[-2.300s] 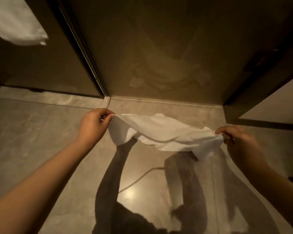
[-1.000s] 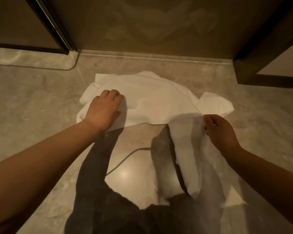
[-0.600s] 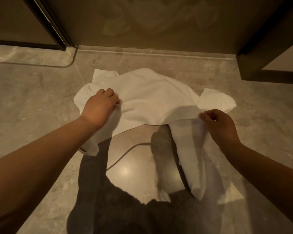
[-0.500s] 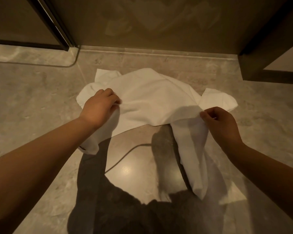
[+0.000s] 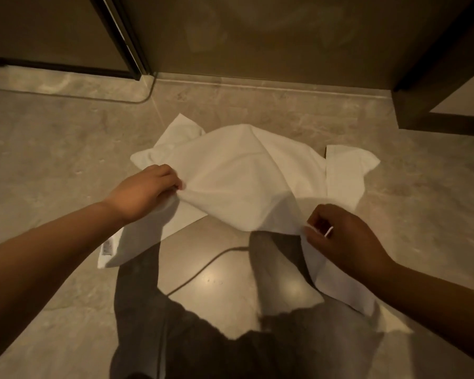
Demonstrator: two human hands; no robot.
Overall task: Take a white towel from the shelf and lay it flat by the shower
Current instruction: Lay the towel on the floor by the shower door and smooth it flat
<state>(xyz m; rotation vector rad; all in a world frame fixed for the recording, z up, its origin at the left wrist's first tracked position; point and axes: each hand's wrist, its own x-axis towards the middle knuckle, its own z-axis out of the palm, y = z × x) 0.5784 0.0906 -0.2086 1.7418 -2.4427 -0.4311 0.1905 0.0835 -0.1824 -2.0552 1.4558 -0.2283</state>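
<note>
A white towel (image 5: 244, 176) lies rumpled on the grey tiled floor in front of the shower's glass wall (image 5: 257, 34). Its middle is lifted into a ridge, and its corners rest on the floor. My left hand (image 5: 145, 191) pinches the towel's left side. My right hand (image 5: 339, 236) pinches its near right edge, with a long flap trailing toward me below that hand. A small label shows on the near left corner.
The shower's dark door frame (image 5: 121, 36) stands at the back left, with a low stone sill (image 5: 271, 86) along the glass. A dark wall or cabinet base (image 5: 438, 116) juts in at the right. My shadow covers the glossy floor (image 5: 52, 160) near me.
The towel went from hanging between my hands to lying on the floor. Both hands have since gripped it again and pulled the middle up and toward me.
</note>
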